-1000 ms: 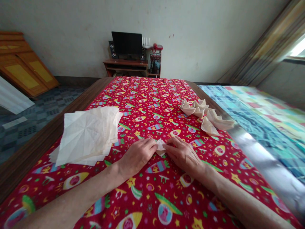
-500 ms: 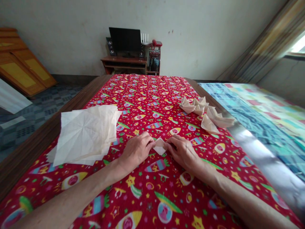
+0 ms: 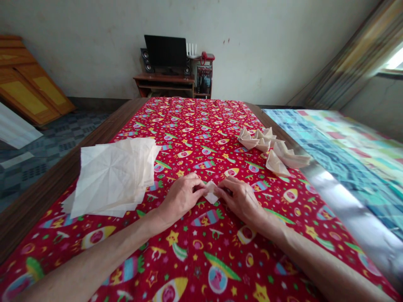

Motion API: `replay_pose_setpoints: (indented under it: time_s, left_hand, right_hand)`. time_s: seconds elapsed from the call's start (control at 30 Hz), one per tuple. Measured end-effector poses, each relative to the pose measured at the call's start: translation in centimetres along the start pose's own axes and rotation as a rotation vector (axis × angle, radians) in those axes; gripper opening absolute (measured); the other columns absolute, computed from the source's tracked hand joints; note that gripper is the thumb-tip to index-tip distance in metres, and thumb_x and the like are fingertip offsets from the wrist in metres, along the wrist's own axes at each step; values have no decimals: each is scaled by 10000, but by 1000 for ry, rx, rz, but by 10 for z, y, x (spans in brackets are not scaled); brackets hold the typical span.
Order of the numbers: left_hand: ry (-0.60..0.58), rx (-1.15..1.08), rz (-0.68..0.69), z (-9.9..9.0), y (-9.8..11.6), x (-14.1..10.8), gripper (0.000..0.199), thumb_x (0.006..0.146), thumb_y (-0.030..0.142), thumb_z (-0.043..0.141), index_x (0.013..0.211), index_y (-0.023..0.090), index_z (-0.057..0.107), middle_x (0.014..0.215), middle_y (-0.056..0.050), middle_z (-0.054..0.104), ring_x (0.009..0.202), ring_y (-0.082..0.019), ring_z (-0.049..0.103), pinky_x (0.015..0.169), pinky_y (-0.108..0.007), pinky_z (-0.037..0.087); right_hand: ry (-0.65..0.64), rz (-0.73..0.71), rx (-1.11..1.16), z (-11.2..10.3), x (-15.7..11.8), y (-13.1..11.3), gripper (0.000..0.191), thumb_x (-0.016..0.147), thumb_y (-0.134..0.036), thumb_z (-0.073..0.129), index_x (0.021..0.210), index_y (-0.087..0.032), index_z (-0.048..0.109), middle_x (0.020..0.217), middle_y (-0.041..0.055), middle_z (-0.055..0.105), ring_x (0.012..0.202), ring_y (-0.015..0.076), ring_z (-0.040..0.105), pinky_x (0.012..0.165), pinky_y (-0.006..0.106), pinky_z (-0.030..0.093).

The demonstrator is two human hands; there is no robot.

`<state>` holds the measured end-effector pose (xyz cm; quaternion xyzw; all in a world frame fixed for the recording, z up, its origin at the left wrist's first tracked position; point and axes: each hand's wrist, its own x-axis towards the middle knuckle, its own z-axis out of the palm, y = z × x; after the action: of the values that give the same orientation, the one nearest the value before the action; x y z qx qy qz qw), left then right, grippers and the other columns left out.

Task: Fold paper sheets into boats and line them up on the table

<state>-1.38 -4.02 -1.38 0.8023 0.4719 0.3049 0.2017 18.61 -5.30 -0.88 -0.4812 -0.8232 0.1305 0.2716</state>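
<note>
Between my two hands is a small piece of folded paper (image 3: pixel 212 193), off-white and roughly diamond-shaped, low over the red cloth. My left hand (image 3: pixel 185 193) pinches its left corner between thumb and fingers. On the other side, my right hand (image 3: pixel 241 197) grips the right corner the same way. To the left lies a loose stack of creased paper sheets (image 3: pixel 110 176), the top one marked with fold lines radiating from its middle. Several folded paper pieces (image 3: pixel 278 157) with pointed tips rest together at the right.
A red patterned cloth (image 3: pixel 204 126) covers most of the brown table (image 3: pixel 103 130). Beyond its far end stands a small desk (image 3: pixel 166 78) with a monitor (image 3: pixel 165 52) and speakers. A bed (image 3: pixel 346 142) with a blue checked cover runs along the right side.
My thumbs have pressed slightly inward on the folded paper, and its shape between them looks a little narrower. The stack and the folded pieces stay where they were.
</note>
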Motion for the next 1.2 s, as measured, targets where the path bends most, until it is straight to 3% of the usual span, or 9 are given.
replay_pose_setpoints:
  time_s: [0.33, 0.53, 0.73, 1.0, 1.2]
  left_hand:
    - [-22, -55, -24, -13, 3, -1, 146, 710, 122, 722, 600, 164, 636, 681, 19, 578, 635, -96, 547, 587, -200, 397]
    - [-15, -81, 0, -11, 3, -2, 167, 787, 178, 651, 620, 161, 646, 698, 5, 582, 639, -94, 552, 590, -198, 412]
    - [-41, -14, 22, -10, 3, -2, 178, 796, 179, 645, 619, 164, 635, 707, 13, 549, 643, -91, 528, 588, -207, 403]
    - [-133, 268, 74, -15, 20, -1, 178, 841, 149, 576, 663, 148, 591, 794, -16, 521, 738, -134, 532, 681, -257, 423]
    - [-174, 298, 61, -14, 15, 0, 159, 852, 196, 574, 700, 163, 538, 821, -12, 520, 767, -148, 541, 692, -269, 414]
  right_hand:
    - [-6, -3, 68, -1, -3, 0, 160, 882, -267, 554, 760, -193, 626, 728, -2, 547, 619, 101, 485, 571, 214, 348]
    - [-16, 21, 47, -2, 0, -1, 196, 886, -274, 547, 729, -184, 623, 710, 3, 548, 621, 107, 496, 576, 216, 358]
    - [-35, 12, 16, -2, -1, -2, 186, 901, -279, 516, 785, -185, 628, 746, 16, 569, 645, 117, 514, 582, 220, 364]
    - [-28, 27, -27, -1, 4, -1, 123, 875, -273, 556, 794, -182, 575, 761, 10, 590, 653, 118, 525, 585, 220, 345]
    - [-53, 45, -69, 0, 8, 2, 165, 863, -331, 576, 771, -194, 571, 723, -11, 591, 604, 103, 495, 552, 217, 300]
